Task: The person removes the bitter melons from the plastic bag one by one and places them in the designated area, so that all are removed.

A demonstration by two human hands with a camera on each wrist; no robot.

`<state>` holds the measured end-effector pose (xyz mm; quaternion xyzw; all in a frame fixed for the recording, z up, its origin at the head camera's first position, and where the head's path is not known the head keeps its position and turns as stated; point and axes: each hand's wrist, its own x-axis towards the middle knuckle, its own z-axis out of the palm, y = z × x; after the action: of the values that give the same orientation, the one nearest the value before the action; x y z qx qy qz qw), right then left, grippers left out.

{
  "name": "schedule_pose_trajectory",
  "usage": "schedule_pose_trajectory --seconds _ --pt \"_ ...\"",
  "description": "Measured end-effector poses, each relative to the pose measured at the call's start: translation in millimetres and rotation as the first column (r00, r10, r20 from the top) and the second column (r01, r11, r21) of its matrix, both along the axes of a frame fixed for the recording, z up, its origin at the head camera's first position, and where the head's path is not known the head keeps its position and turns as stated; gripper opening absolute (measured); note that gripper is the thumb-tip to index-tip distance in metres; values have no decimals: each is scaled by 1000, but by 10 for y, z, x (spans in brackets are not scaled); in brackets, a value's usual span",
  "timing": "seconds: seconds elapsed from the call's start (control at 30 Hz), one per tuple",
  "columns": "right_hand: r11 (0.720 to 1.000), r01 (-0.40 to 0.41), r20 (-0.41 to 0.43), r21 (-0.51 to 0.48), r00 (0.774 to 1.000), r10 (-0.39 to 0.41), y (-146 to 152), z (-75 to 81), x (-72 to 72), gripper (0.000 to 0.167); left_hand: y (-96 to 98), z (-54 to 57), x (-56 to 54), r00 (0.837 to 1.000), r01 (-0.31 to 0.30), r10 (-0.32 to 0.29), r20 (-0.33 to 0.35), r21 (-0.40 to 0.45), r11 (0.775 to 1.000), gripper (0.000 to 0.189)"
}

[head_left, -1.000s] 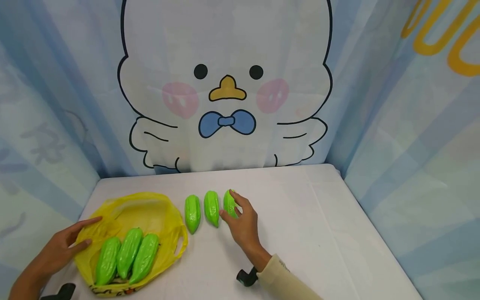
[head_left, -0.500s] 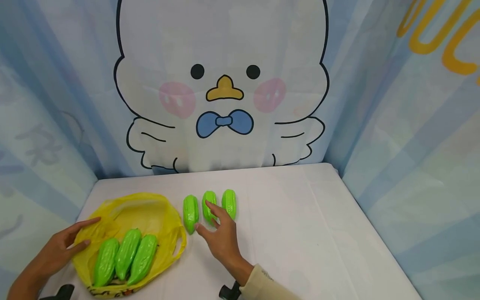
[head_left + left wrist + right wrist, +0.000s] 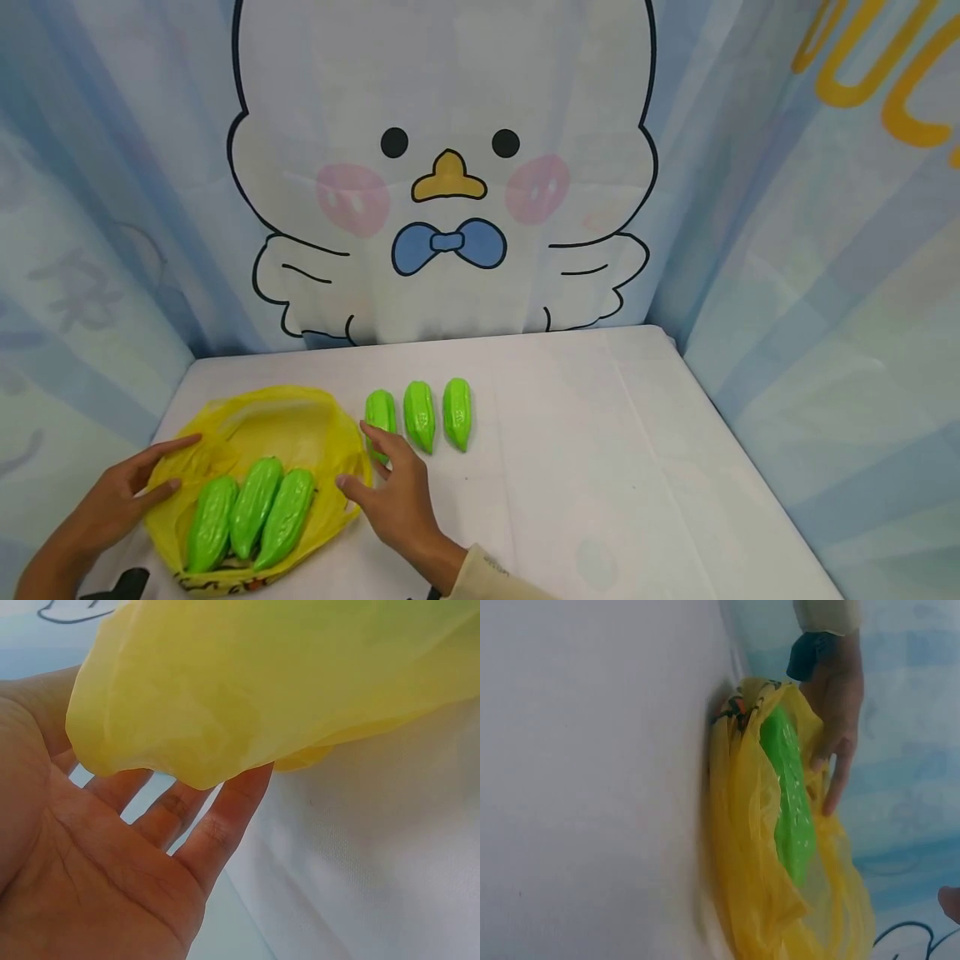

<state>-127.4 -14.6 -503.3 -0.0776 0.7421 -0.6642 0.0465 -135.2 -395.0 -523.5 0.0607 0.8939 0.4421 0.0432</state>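
Observation:
My left hand (image 3: pixel 112 500) is at the left rim of a yellow plastic bag (image 3: pixel 277 417), its fingers straight and spread against the plastic. In the left wrist view the fingertips pass behind the yellow film, hidden. Three bright green, ridged starfruit-like pieces (image 3: pixel 258 508) lie in the front of the bag. My right hand (image 3: pixel 401 496) reaches to the bag's right rim, thumb and forefinger spread apart over it. A green ridged piece (image 3: pixel 380 408) just beyond the forefinger is partly covered by that hand. Two similar pieces, one in the middle (image 3: pixel 419 415) and one at the right (image 3: pixel 457 412), lie beside it.
The white-covered table (image 3: pixel 600 467) carries the bag on its left side. A curtain (image 3: pixel 450 292) printed with a cartoon bird rises behind the table's back edge. More blue and white curtains (image 3: pixel 825 292) hang at both sides.
My right hand has moved left and toward me, from the rightmost green piece on the table to the bag's right rim. The left hand and the green pieces stay in place.

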Motion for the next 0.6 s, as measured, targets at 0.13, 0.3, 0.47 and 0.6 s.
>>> schedule_pose_trajectory --seconds 0.13,0.3,0.47,0.6 --pt "1000 -24 16 -15 1000 24 -99 -2 50 67 3 44 -23 998 -13 14 67 -18 1000 60" --pt "999 -40 -13 -10 999 40 -218 -16 115 65 -10 61 -28 995 -14 18 100 -40 999 62" --pt "999 -51 -99 9 994 52 -292 15 192 64 -22 50 -36 995 -6 9 100 -32 999 62" --pt "998 -59 -145 24 988 62 -325 43 231 63 -18 46 -51 992 -16 20 128 -36 999 65"
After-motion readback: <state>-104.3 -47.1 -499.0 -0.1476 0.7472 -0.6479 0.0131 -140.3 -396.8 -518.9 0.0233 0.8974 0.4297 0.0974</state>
